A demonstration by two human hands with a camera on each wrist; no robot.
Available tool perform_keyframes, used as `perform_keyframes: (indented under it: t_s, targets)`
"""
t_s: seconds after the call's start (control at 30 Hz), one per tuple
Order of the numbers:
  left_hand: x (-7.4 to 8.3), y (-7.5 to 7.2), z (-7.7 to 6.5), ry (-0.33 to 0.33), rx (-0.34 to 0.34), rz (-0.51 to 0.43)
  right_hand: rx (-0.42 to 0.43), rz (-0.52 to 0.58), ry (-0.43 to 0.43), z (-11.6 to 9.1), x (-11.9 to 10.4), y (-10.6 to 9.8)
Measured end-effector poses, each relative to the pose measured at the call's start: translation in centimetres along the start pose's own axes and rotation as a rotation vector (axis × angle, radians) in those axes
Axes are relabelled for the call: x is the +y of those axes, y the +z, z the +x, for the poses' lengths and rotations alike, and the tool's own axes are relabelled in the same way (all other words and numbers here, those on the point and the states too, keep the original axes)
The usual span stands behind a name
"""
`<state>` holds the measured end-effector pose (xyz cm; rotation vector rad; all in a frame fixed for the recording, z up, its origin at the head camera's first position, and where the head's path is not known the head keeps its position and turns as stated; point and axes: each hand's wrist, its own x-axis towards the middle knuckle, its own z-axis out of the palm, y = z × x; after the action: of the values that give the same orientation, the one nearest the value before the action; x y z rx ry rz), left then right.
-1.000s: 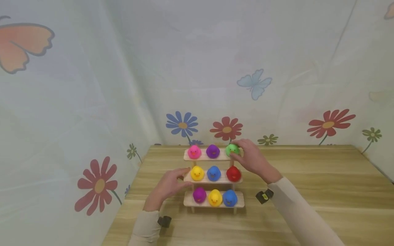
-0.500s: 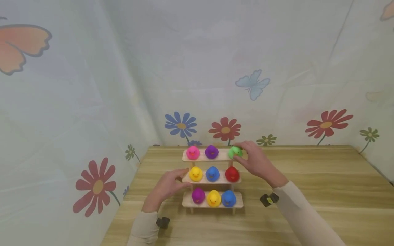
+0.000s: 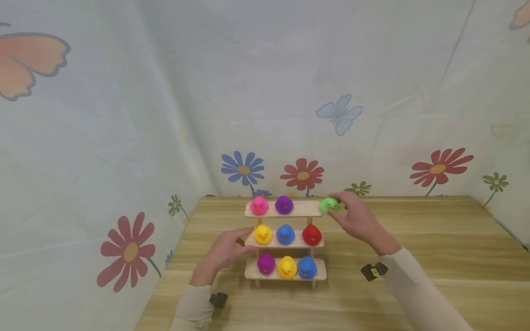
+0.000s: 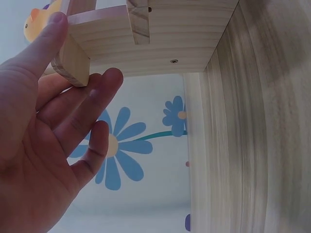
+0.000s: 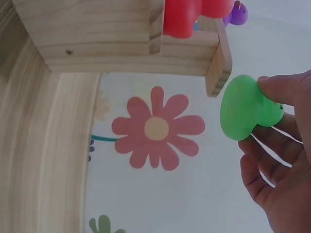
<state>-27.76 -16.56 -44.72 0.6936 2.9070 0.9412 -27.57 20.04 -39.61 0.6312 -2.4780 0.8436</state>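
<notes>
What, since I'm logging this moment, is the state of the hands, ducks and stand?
Right hand: holding green duck
Green duck: held beyond top tier's right end
Left hand: gripping middle tier's left end
Stand: upright
Pink duck: standing, top tier
Top purple duck: standing
Middle yellow duck: standing
Middle blue duck: standing
Red duck: standing, middle tier
Bottom purple duck: standing
Bottom yellow duck: standing
Bottom blue duck: standing

- We lose part of the green duck (image 5: 238, 109) behind the right hand (image 5: 294, 191).
- We see the red duck (image 5: 181, 17) cut off atop the right wrist view.
</notes>
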Motion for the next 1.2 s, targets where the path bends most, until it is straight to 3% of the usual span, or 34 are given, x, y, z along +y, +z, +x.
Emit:
perform_keyframes:
  t_s: [0.2, 0.47, 1.0, 1.2]
  targets:
    - [0.1, -0.1, -0.1, -0.002, -0.007, -0.02, 0.015, 0.0, 0.019, -0.7, 1.6, -0.3]
    - [0.1, -0.1, -0.1, -0.003, -0.006, -0.017, -0.034, -0.032, 0.088, -1.6, 3.4, -0.3]
    - [0.1, -0.2, -0.2, 0.054, 0.002, -0.017, -0.131, -0.029, 0.137, -3.5, 6.7, 1.4]
    - [0.2, -0.2, -0.2, 0.046, -0.007, -0.018, -0.174, -0.021, 0.136, -3.9, 7.3, 2.2]
